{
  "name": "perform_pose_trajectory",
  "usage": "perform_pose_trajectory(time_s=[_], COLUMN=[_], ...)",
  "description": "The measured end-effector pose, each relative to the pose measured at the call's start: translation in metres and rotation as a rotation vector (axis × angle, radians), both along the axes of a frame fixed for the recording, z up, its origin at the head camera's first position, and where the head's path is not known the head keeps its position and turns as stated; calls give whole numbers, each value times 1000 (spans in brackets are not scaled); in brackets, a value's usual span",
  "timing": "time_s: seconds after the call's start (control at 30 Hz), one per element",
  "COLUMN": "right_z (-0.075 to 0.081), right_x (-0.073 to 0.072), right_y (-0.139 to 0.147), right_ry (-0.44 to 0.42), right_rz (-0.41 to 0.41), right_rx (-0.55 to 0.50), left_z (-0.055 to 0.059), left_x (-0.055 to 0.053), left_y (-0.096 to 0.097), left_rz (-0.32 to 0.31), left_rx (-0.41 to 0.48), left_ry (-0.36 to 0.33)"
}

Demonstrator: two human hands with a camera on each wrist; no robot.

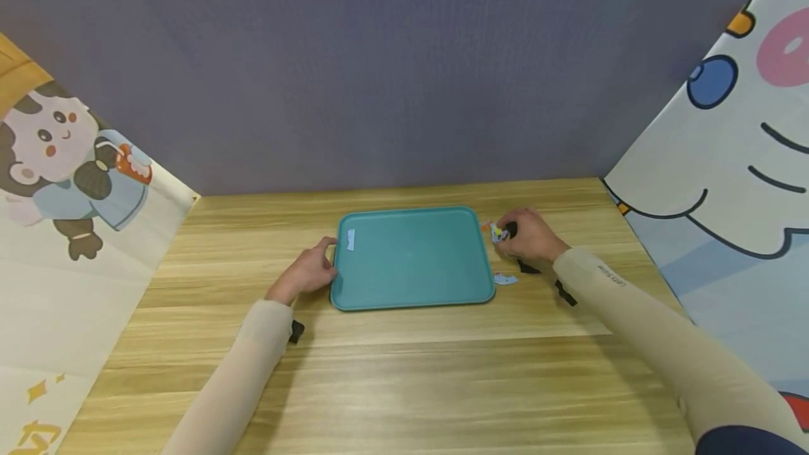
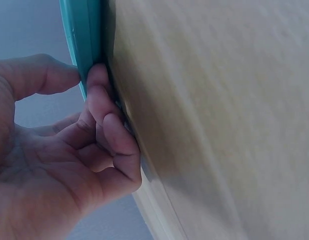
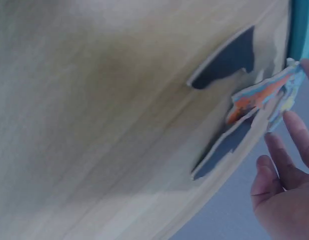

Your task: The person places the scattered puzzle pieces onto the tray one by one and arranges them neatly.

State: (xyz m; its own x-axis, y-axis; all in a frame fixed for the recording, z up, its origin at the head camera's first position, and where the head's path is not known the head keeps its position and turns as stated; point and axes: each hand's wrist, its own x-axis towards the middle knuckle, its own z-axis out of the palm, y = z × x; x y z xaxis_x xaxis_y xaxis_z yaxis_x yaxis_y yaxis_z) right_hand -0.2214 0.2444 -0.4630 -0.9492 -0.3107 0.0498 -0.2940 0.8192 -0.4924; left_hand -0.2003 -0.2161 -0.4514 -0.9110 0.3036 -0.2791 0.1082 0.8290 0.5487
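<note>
Pinching the tray's left rim, my left hand is curled. Opposite, my right hand pinches a printed piece.

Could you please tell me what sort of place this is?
Probably a tabletop work booth: a wood-grain table, a grey back panel, and cartoon-printed side panels at left and right.

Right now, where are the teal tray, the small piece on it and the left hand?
Teal tray [image 1: 411, 258]: head view, its bare floor.
Small piece [image 1: 350, 239]: head view, middle of its face.
Left hand [image 1: 310, 272]: head view, back of the hand.
</note>
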Motion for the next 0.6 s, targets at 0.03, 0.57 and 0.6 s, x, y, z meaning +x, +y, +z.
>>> perform_pose_trajectory(time_s=[0.03, 0.57, 0.6], right_z=[1, 21, 23], right_x=[0, 3, 4], right_y=[0, -27, -30], right_ry=[5, 64, 56], right_rz=[1, 39, 44], right_rx=[-10, -109, -118], left_z=[0, 0, 0], left_x=[0, 1, 1], left_y=[0, -1, -1], left_rz=[2, 15, 14], left_rx=[-1, 11, 10], left_ry=[-3, -12, -13])
